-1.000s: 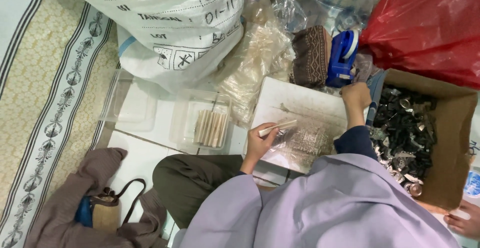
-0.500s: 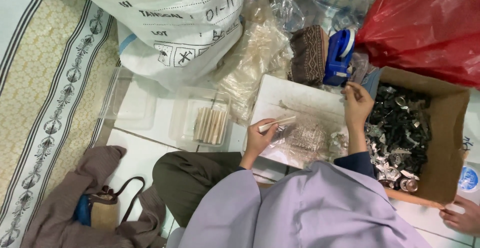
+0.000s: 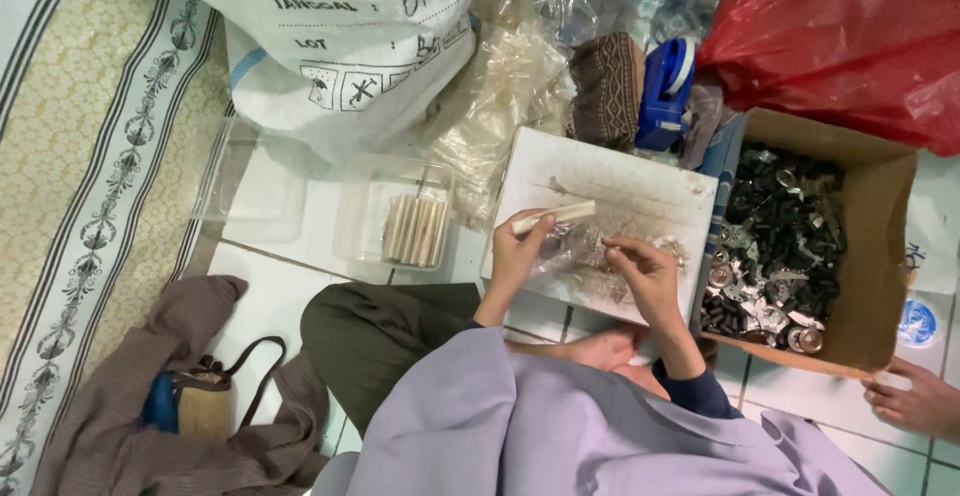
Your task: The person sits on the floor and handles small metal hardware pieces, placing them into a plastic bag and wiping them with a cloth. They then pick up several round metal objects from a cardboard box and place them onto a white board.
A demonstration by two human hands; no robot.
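Hands meet over a flat white foam board (image 3: pixel 640 181) that lies on the tiled floor (image 3: pixel 270 301) in front of the seated person in a lilac top. The left hand (image 3: pixel 520 251) is closed around a pale cream cylindrical stick (image 3: pixel 553 217), holding it level just above the board, with one end poking out to the right of the fingers. The right hand (image 3: pixel 640 271) has its fingertips pinched together over a clear plastic bag of small silvery metal bits (image 3: pixel 590 256) resting on the board; whether a piece sits between the fingertips is too small to tell. Left of the board stands a clear plastic tray (image 3: pixel 355 216) with a row of the same cream sticks (image 3: pixel 413 229) inside, and a second clear tray (image 3: pixel 250 181) is beside it. Right of the board, touching it, sits an open brown cardboard box (image 3: pixel 885 256) filled with black and silver metal parts (image 3: pixel 775 246). Behind the board lie a large white woven sack (image 3: pixel 340 46), crumpled clear plastic bags (image 3: pixel 500 86), a blue tape dispenser (image 3: pixel 665 91) and a red plastic bag (image 3: pixel 840 36). Another person's hand (image 3: pixel 915 401) rests on the floor near the box's corner
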